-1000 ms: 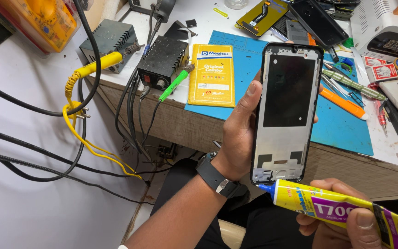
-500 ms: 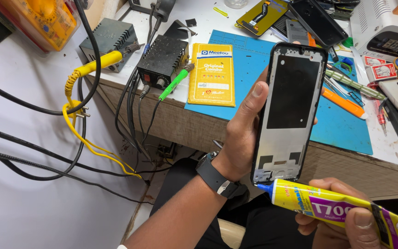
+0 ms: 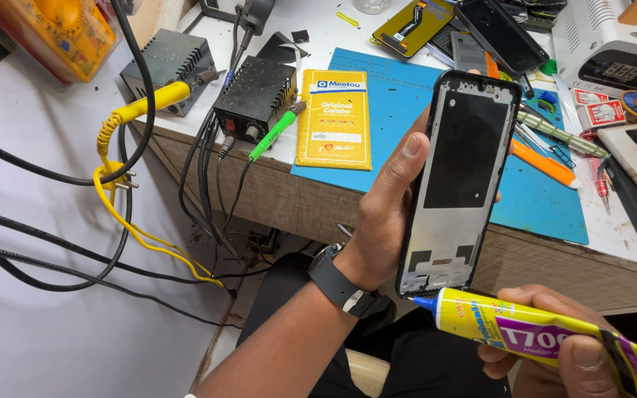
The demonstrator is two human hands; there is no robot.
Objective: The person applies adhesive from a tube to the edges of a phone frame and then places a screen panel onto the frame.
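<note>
Left hand [image 3: 386, 221] is wrapped around the phone frame [image 3: 460, 180], thumb up its left side, holding it upright out in front of the desk's [image 3: 554, 258] front edge, above the lap. Right hand [image 3: 562, 346] is closed around a yellow glue tube [image 3: 540, 335], its blue nozzle touching the frame's bottom-left corner. Blue mat [image 3: 540, 199] and a yellow packet [image 3: 335, 118] lie near that front edge.

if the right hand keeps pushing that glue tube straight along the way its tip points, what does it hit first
Most likely the bottom corner of the phone frame held in the left hand. The right hand aims the glue tube up-left, and its blue nozzle already sits at that lower edge; whether it touches yet is unclear.
</note>
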